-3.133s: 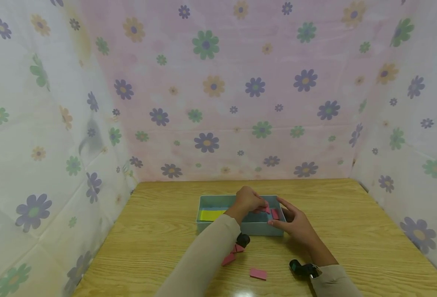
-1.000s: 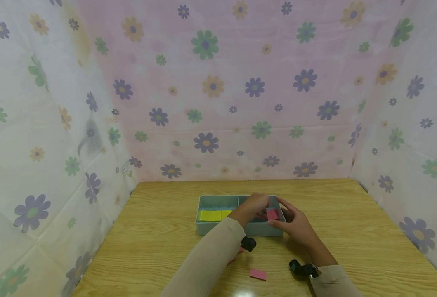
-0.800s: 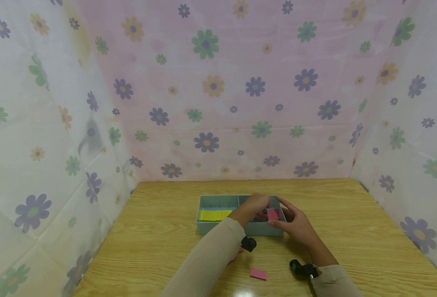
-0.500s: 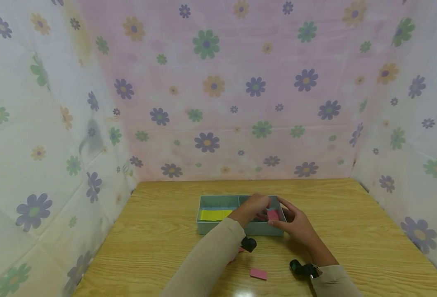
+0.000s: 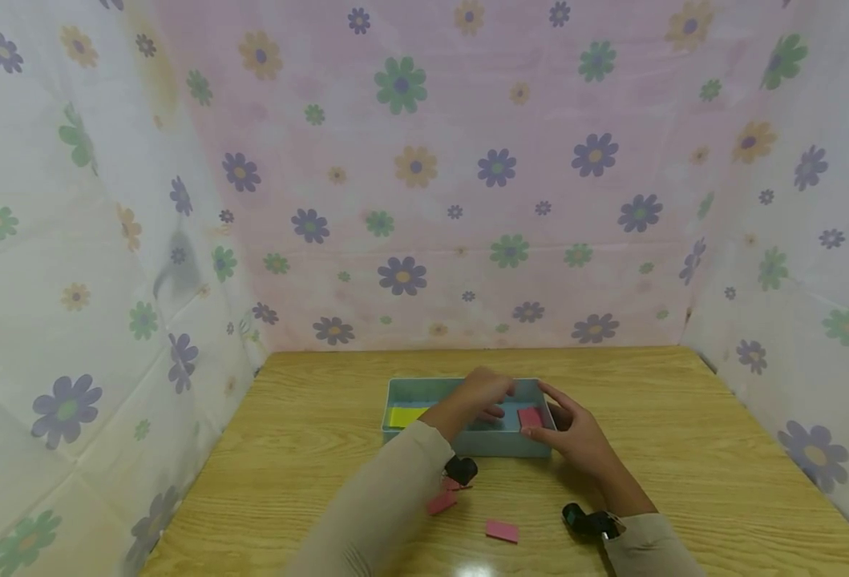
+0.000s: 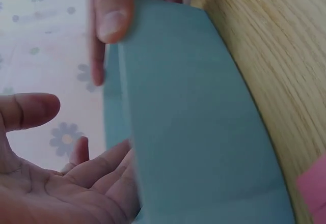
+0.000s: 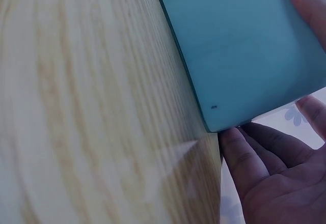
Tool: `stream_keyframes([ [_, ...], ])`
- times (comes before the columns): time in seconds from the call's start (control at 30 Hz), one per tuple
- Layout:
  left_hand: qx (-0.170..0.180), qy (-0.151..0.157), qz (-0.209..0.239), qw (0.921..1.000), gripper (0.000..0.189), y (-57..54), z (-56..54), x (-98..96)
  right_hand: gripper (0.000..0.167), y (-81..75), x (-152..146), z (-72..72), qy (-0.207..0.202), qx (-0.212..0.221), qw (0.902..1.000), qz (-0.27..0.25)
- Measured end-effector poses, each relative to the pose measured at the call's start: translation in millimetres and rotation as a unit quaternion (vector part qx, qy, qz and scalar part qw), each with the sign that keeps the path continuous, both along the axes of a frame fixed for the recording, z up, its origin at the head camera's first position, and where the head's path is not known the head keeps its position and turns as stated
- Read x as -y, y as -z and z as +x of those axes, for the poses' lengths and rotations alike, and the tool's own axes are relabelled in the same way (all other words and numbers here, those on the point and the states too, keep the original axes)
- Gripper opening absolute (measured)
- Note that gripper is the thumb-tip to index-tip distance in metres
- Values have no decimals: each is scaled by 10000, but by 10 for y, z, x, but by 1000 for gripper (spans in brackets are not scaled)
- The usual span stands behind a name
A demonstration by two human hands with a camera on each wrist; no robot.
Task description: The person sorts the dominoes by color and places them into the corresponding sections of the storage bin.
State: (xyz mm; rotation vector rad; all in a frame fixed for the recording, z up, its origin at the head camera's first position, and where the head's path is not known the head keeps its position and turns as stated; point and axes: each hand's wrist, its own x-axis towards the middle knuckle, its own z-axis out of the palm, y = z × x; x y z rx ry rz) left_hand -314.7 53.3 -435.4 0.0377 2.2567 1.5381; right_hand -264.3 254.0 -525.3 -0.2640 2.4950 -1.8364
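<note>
Pink piece (image 5: 530, 417) in box (image 5: 499, 445) beside right hand (image 5: 581, 437).

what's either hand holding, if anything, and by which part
The right hand grips the blue-green box by its right end; the left hand holds nothing visible.

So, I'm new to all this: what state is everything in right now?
Pale teal box: open-topped, upright on the wooden table
Left hand: fingers inside the box, nothing visibly held
Right hand: gripping the box's right end
Yellow piece: inside, left end
Boxed pink piece: inside, right end
Lone pink piece: flat on the table
Other pink pieces: loose, partly hidden
Floral sheet: hung, slightly creased
</note>
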Motion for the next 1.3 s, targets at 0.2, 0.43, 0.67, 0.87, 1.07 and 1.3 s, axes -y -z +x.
stream_keyframes([
  [0.2,-441,461,-57,9979,25,-59,19,170,91,47,-20,-26,109,33,9999,32],
  [0.43,-501,592,518,9956,31,-137,134,385,91,63,-18,-28,68,12,10000,-10],
  [0.67,-692,669,925,9910,39,-161,315,661,92,61,-8,-31,58,-12,10000,56],
  [0.87,-946,572,1007,9888,41,-107,435,930,91,59,-26,-43,48,-99,9999,132],
  [1.07,-1368,553,508,9877,39,-10,536,1133,91,59,-24,-49,62,-168,9996,233],
  [1.3,-1657,905,170,9819,26,168,610,1333,93,64,-4,-51,94,-130,9995,258],
])
